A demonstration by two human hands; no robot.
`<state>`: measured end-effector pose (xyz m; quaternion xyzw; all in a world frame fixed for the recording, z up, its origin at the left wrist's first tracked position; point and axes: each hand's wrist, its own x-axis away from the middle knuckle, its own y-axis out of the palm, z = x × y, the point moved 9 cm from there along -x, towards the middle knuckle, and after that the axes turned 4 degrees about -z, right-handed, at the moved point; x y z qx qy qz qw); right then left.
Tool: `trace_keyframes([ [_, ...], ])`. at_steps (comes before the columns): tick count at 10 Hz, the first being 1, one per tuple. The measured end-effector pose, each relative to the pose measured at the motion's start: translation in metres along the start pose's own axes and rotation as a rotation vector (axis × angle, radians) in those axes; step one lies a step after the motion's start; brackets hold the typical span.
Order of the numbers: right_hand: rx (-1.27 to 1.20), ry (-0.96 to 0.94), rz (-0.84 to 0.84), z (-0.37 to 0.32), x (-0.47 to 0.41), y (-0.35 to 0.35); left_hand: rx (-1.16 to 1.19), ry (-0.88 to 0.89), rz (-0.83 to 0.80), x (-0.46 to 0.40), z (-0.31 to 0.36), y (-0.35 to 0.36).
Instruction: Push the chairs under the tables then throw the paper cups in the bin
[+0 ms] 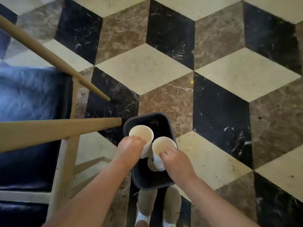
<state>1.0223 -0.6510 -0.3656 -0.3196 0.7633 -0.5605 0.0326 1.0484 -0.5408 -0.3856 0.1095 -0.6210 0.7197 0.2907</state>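
Blue-black leather fills the far left, the seat of a chair with pale wooden legs slanting across my view; whether it sits under a table I cannot tell, since no tabletop shows. One leg tip ends just beside the rim of the bin, a dark, square-cornered tub standing on the patterned marble floor directly in front of my feet.

Over that bin, my left hand is wrapped around the left paper cup, fingers closed on its side wall near the rim, the cup upright with its mouth facing me and apparently empty, only a faint stain inside. Next to it, almost touching, the right paper cup is pinched the same way by my right hand, fingers curled over the near edge and down the side. It looks empty too.

Both cups hang above the open bin, not yet in it. Down in the bin's dark interior I can make out a pale round shape between the cups, but not what it is.

I judge this to be the last step, the throwing away. What remains should only need both hands to let go, the cups being already well within the rim.
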Motion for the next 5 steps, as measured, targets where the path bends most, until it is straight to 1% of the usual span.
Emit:
trace_keyframes([
  [1, 0.032, 0.049, -0.051, 0.009, -0.014, 0.024, 0.022, -0.011, 0.009, -0.016, -0.011, 0.025],
  [2, 0.038, 0.074, -0.099, 0.018, -0.019, 0.041, 0.035, -0.007, 0.026, -0.02, -0.016, 0.033],
  [3, 0.023, 0.121, -0.132, 0.025, -0.013, 0.039, 0.074, -0.009, 0.048, -0.013, -0.01, 0.019],
  [4, 0.011, 0.129, -0.102, 0.021, 0.001, 0.001, 0.107, 0.014, 0.125, 0.004, 0.007, -0.022],
  [5, -0.012, 0.139, -0.148, 0.011, 0.018, -0.038, 0.05, 0.002, 0.065, 0.024, 0.027, -0.053],
])
